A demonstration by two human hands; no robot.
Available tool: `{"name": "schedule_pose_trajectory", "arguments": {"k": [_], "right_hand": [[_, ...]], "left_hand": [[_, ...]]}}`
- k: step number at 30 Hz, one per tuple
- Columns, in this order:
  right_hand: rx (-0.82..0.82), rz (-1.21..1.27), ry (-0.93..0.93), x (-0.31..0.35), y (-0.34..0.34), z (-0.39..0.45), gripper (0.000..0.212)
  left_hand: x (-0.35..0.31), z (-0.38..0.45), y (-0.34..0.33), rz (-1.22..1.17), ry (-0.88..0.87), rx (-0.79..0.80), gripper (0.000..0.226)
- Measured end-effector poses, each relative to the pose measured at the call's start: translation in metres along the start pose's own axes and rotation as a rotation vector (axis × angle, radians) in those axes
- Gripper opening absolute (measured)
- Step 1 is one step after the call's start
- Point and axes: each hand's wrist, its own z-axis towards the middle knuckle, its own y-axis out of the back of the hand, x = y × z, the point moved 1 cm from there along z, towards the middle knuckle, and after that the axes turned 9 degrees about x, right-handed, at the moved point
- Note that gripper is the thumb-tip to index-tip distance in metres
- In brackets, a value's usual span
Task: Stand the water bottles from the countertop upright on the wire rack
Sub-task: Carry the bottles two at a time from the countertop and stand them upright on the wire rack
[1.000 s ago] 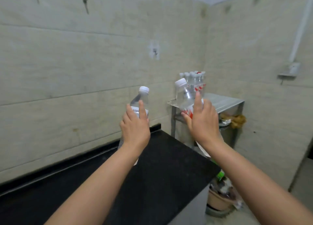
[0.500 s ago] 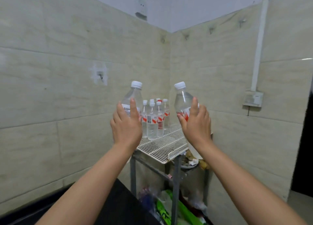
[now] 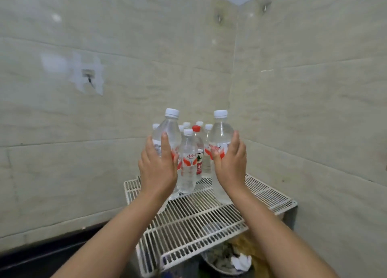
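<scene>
My left hand grips a clear water bottle with a white cap and red-white label, held upright over the left part of the white wire rack. In my right hand is a second such bottle, upright, its base at or just above the rack's wires; contact cannot be told. Between and behind the two stand several bottles on the rack's far corner, one of them with a red cap.
Tiled walls meet in a corner right behind the rack. The black countertop edge runs at lower left. Below the rack sits a bowl with crumpled paper and scraps. The rack's near half shows bare wires.
The view has closed in on the rack. Both hands have carried their bottles forward and down, from in front of the rack to over its surface beside the standing group.
</scene>
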Motion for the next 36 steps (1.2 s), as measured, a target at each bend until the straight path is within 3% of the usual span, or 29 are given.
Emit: {"name": "schedule_pose_trajectory", "arguments": {"k": [4, 7, 9, 11, 16, 19, 22, 26, 31, 36], "right_hand": [[0.114, 0.173, -0.002, -0.061, -0.031, 0.034, 0.076], [0.162, 0.248, -0.005, -0.09, -0.054, 0.049, 0.087], [0.222, 0.305, 0.006, -0.104, -0.066, 0.058, 0.084], [0.314, 0.333, 0.03, -0.115, -0.075, 0.062, 0.079], [0.333, 0.407, 0.066, -0.133, -0.086, 0.058, 0.087], [0.353, 0.428, 0.048, -0.143, -0.087, 0.058, 0.081], [0.391, 0.409, 0.058, -0.148, -0.083, 0.054, 0.077], [0.477, 0.395, 0.054, -0.148, -0.073, 0.053, 0.08], [0.332, 0.38, 0.156, -0.128, -0.023, 0.099, 0.061], [0.588, -0.05, 0.295, -0.091, -0.014, 0.148, 0.049]], "left_hand": [[-0.013, 0.005, -0.068, 0.058, 0.13, -0.036, 0.064], [-0.025, 0.007, -0.105, 0.044, 0.218, -0.053, 0.057], [-0.03, 0.008, -0.124, 0.061, 0.253, -0.025, 0.048], [-0.03, 0.01, -0.14, 0.078, 0.285, 0.009, 0.055], [-0.032, 0.006, -0.162, 0.108, 0.337, -0.025, 0.056], [-0.033, 0.001, -0.164, 0.126, 0.307, -0.065, 0.053], [-0.032, -0.006, -0.163, 0.14, 0.382, -0.113, 0.048], [-0.046, -0.008, -0.152, 0.085, 0.44, -0.068, 0.054], [-0.054, 0.02, -0.111, 0.056, 0.367, -0.091, 0.07], [-0.063, 0.078, -0.083, 0.265, 0.383, 0.09, 0.064]]}}
